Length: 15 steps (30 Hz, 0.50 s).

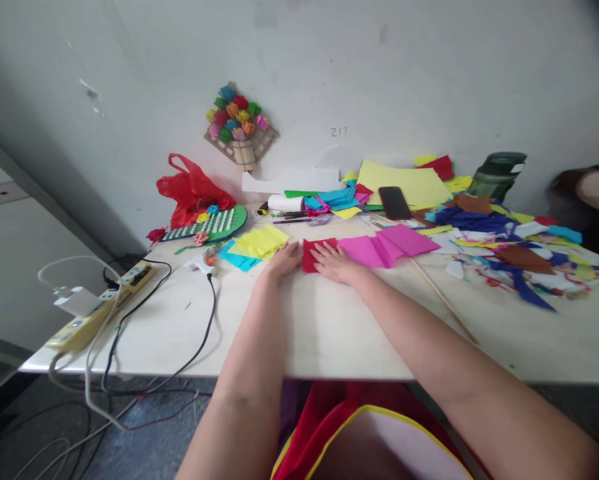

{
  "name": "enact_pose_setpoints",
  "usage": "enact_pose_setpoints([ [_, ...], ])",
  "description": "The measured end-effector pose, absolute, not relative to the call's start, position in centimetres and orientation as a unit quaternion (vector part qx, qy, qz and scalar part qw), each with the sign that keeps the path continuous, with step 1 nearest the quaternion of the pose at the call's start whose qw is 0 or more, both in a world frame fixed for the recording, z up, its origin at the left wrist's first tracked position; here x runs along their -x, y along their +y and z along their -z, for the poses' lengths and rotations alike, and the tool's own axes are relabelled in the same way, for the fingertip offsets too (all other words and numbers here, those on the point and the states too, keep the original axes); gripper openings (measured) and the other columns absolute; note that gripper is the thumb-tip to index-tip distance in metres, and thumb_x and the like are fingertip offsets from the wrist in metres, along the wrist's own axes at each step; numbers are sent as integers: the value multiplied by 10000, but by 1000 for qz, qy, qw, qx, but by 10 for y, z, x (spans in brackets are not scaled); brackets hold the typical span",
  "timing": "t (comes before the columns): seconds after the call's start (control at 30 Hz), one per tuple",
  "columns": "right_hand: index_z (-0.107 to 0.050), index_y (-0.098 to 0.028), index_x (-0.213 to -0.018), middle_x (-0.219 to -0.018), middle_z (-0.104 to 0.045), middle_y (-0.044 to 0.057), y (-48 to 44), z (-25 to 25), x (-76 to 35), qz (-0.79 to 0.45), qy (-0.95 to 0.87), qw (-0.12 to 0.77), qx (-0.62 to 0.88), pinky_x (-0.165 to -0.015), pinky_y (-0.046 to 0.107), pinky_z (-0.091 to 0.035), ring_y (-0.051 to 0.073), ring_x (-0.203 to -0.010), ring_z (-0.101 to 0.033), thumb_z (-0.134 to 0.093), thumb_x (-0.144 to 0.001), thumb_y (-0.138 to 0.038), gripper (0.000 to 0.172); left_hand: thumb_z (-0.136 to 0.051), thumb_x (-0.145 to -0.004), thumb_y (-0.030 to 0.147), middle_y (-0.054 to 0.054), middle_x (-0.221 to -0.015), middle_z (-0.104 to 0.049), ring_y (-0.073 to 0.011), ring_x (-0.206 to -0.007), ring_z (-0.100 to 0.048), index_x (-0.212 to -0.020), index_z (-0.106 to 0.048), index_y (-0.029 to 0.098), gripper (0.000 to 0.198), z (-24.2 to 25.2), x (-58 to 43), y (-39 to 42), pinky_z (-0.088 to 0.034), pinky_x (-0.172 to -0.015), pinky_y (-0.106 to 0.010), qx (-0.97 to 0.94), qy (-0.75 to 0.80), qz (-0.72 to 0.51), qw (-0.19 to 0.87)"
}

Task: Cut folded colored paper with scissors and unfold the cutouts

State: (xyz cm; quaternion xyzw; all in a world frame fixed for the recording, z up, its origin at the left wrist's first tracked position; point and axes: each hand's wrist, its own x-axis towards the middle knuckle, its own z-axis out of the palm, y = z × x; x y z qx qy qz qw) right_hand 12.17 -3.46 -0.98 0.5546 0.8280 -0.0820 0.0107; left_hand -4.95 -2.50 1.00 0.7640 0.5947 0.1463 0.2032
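A small red paper square (312,255) lies on the white table (299,327) in front of me. My left hand (283,260) rests flat at its left edge, fingers stretched out and touching the paper. My right hand (333,261) lies flat on its right part, fingers spread and pressing it down. Magenta paper sheets (389,245) lie just right of my right hand. A stack of yellow paper squares (262,240) over cyan paper (236,259) sits left of my left hand.
A thin wooden stick (442,299) lies right of my arm. Several paper scraps (519,247), a phone (394,202) and a dark green bottle (496,175) fill the right. A power strip (99,307), cables, a glue gun (202,263) and a red bag (192,190) sit left.
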Motion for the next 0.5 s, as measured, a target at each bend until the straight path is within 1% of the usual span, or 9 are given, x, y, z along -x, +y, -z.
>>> enact_pose_setpoints([
  [0.1,-142,-191,-1467,-1536,-47,43,-35,9,-122,83,828,11,-554,-1098,486,-44,242,-1396,2,-201,-905,-417,609,-473,-801,445,-51,-1445,-346,-225,-1351,-249,-1348,-384,221,599,-11,50,-27,-174,-1094,-339,-762,597,-145,206],
  [0.23,-131,-191,-1469,-1536,-34,40,-37,6,-122,87,826,18,-556,-1100,480,-42,234,-1396,11,-192,-907,-411,606,-470,-795,427,-47,-1448,-339,-217,-1331,-297,-1366,-357,227,615,-10,51,-28,-222,-1076,-328,-757,594,-158,220],
  [0.37,-123,-189,-1469,-1536,-24,38,-37,7,-122,85,826,23,-557,-1099,485,-40,232,-1396,19,-185,-907,-407,606,-482,-780,441,-33,-1446,-343,-212,-1315,-327,-1374,-348,243,640,-11,53,-29,-244,-1063,-309,-756,590,-160,235],
  [0.5,-131,-197,-1469,-1536,-26,29,-34,10,-122,75,827,23,-556,-1097,495,-44,238,-1396,14,-179,-907,-400,599,-517,-749,454,-40,-1435,-362,-235,-1303,-344,-1365,-377,245,665,-12,55,-27,-260,-1055,-317,-752,591,-162,244],
])
